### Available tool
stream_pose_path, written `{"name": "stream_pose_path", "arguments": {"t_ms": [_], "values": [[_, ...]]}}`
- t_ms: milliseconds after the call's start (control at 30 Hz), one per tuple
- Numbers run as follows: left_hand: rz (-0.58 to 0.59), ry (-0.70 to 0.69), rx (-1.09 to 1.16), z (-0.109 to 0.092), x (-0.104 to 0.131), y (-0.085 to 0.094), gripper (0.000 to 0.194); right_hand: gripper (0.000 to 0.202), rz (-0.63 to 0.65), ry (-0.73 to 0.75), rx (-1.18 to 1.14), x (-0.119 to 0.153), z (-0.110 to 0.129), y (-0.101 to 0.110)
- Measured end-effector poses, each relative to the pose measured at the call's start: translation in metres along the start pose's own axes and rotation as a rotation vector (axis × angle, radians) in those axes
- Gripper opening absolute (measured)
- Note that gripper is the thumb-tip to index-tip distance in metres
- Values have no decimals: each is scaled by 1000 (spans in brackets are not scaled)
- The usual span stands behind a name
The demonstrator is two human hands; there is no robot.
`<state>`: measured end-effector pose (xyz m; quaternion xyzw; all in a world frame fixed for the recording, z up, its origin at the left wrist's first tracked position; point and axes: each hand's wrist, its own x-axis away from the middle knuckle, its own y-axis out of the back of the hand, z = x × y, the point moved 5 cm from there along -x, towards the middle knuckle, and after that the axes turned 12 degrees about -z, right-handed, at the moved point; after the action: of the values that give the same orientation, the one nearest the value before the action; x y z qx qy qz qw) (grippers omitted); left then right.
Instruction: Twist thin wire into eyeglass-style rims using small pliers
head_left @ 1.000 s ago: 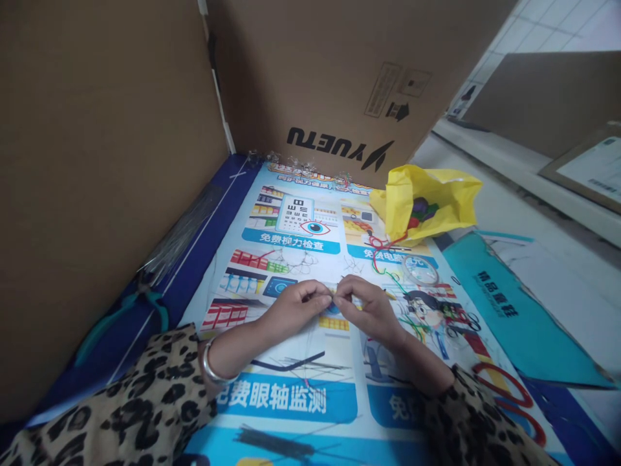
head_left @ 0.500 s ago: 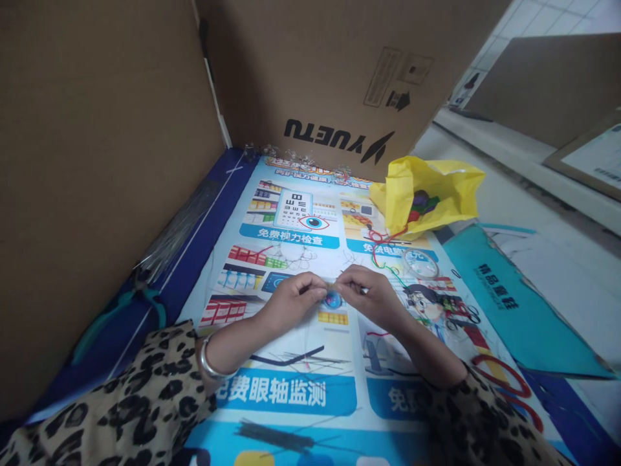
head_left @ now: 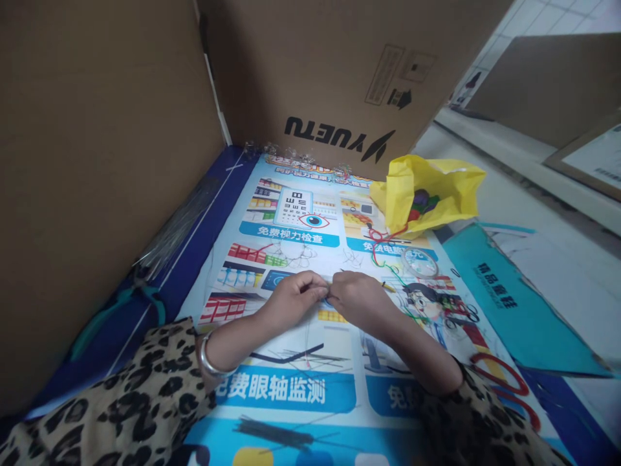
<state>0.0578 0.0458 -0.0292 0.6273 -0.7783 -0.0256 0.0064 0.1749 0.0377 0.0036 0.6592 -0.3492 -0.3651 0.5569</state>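
Observation:
My left hand [head_left: 294, 303] and my right hand [head_left: 363, 304] meet over the middle of a printed poster sheet [head_left: 334, 349]. The left thumb and index finger are pinched together. Against them the right fingers are curled closed, knuckles up. Whatever is held between the fingertips is too small and hidden to name. Several fine dark wires [head_left: 310, 356] lie on the poster below the hands. Past the right hand runs a green thread [head_left: 398, 277], near a round clear dish [head_left: 420, 263] with small pieces in it.
A yellow bag [head_left: 400, 184] with coloured balls stands at the back right. Teal-handled pliers [head_left: 104, 323] and silver wires [head_left: 177, 220] lie left. Dark wire bundle [head_left: 274, 432] lies in front; red handles [head_left: 507, 375] lie right. Cardboard walls [head_left: 315, 71] enclose the back and left.
My right hand has turned over its fingertips, knuckles now up, and hides more of the spot between the hands. The left hand has hardly moved.

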Motion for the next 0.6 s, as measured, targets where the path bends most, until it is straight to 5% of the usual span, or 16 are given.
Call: {"name": "stream_pose_path", "arguments": {"t_ms": [600], "values": [[-11,5,53,0,-1,1,10,17,54,-85,-18,-9,-4,-1]]}}
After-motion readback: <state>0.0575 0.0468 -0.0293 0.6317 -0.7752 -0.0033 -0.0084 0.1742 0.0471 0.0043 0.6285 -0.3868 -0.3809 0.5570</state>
